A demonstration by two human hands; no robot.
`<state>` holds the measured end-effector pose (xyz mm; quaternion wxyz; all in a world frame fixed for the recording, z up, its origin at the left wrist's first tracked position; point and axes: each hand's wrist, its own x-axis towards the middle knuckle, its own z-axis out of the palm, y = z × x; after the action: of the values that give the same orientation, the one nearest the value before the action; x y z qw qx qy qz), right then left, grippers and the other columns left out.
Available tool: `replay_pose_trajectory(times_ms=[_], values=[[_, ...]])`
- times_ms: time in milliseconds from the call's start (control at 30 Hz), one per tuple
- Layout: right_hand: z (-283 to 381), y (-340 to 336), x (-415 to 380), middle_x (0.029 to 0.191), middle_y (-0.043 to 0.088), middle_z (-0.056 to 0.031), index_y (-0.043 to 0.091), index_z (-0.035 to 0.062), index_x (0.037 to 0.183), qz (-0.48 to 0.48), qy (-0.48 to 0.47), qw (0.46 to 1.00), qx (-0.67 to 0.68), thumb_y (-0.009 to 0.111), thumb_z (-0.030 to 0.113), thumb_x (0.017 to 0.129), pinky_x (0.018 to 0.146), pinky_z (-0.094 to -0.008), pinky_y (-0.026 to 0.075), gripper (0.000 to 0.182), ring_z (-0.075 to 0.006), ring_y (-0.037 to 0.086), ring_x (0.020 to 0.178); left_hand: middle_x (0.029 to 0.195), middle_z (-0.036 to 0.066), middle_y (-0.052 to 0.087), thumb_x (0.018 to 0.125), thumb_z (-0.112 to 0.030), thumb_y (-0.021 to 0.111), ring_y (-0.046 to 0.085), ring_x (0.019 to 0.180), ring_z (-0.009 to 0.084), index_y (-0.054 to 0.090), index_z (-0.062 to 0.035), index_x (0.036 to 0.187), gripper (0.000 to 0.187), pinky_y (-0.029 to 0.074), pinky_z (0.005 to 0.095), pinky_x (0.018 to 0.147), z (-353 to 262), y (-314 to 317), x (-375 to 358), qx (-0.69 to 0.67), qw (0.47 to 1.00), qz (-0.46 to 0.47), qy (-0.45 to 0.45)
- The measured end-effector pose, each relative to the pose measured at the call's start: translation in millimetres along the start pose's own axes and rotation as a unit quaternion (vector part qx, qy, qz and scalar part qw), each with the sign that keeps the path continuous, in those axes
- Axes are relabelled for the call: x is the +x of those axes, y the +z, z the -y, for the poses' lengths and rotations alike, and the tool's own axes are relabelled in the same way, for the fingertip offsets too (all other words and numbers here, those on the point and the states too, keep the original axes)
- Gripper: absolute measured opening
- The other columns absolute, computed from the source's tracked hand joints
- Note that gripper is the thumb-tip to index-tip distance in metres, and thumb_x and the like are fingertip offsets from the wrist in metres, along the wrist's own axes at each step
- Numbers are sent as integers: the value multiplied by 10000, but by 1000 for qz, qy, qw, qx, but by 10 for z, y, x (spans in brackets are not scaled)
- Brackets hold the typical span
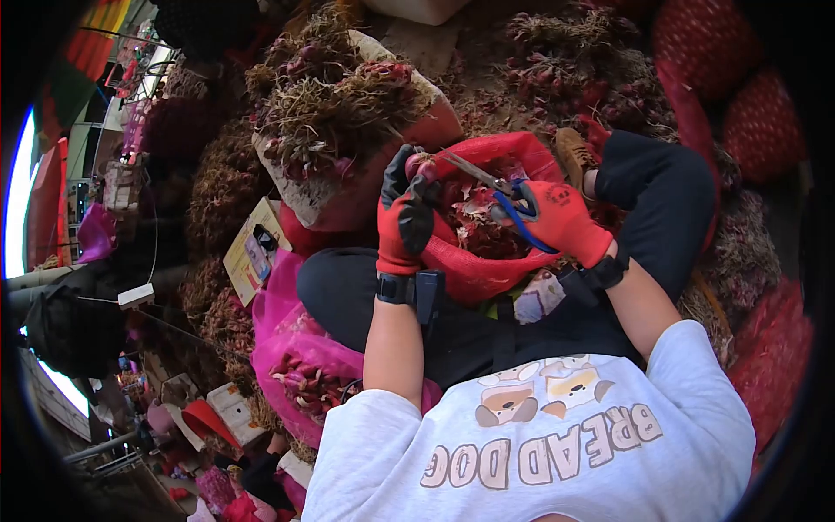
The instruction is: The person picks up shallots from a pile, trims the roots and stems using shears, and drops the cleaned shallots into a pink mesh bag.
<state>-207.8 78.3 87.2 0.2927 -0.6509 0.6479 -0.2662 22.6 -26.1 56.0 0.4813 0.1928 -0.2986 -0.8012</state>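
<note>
My left hand, in a red and black glove, pinches a small red onion between its fingertips. In my right hand, also gloved, is a pair of scissors with blue handles. Their blades point left and up, with the tips close by the onion. Both hands are over a red mesh bag that stands between my legs, its mouth wide and loose onions and papery skins inside.
Dried onion bunches are heaped on a pale foam block ahead. A pink mesh bag of small red bulbs sits at my left, below a phone on a cardboard piece. Full red sacks stand at the right.
</note>
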Motion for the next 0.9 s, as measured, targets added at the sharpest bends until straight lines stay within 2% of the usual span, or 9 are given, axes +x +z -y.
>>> replay_pose_trajectory(times_ms=[100,200,333,500,600,700,800,867,900], values=[[5,-23,7,784,636,-112,636,100,929,-10,-19,1000,-15,713,370,769,631,-390,466,323,-314,622,741,1309,102,486,920,70,437,529,1143,203,372,-63,1380,483,454,263,975,-25,72,-6,60,998,7,8],[13,-36,4,761,626,-113,609,86,873,-16,-26,999,-42,720,390,756,622,-397,464,344,-316,619,732,1257,72,519,904,27,509,538,1112,149,417,-52,1345,457,476,274,932,-35,212,-9,58,998,7,-4],[29,-36,2,742,618,-114,577,80,823,-25,-29,996,-82,719,415,749,614,-396,462,371,-310,620,725,1247,85,521,897,43,502,538,1096,155,413,-40,1342,461,466,285,950,-20,223,-27,3,999,12,-33],[-124,82,4,746,616,-110,574,89,871,-29,-51,987,-148,663,409,743,698,-408,463,356,-293,622,790,1222,79,526,904,32,504,545,1073,153,409,-38,1341,453,480,288,924,-33,179,-32,3,999,18,-42],[-198,180,20,716,616,-118,597,74,823,-52,-60,988,-135,664,397,783,637,-397,459,332,-310,612,710,1204,65,526,904,17,519,545,1071,151,420,-51,1333,445,484,288,914,-5,201,-15,144,990,11,9],[-245,254,32,719,633,-125,638,65,823,-39,-44,991,-118,655,365,823,614,-372,463,300,-298,617,663,1190,54,530,899,18,529,548,1068,148,428,-65,1329,449,479,289,923,-13,217,-34,8,999,-9,-39],[-270,316,36,773,657,-126,667,66,890,-13,-15,999,-45,648,319,841,631,-351,469,259,-259,635,685,1181,47,533,906,12,522,553,1062,146,430,-75,1328,440,477,298,933,-12,204,-53,-2,999,-1,-43],[-326,398,39,812,668,-124,676,72,933,-1,8,1000,26,648,292,847,640,-340,471,238,-232,646,712,1186,46,530,911,13,512,556,1061,146,426,-69,1329,435,474,305,942,10,230,-54,328,941,27,80],[-334,432,57,829,672,-123,678,77,950,3,23,998,60,648,280,848,644,-336,472,229,-220,651,727,1185,46,530,913,12,506,557,1061,146,426,-66,1329,430,473,308,945,16,236,-47,344,935,29,81]])
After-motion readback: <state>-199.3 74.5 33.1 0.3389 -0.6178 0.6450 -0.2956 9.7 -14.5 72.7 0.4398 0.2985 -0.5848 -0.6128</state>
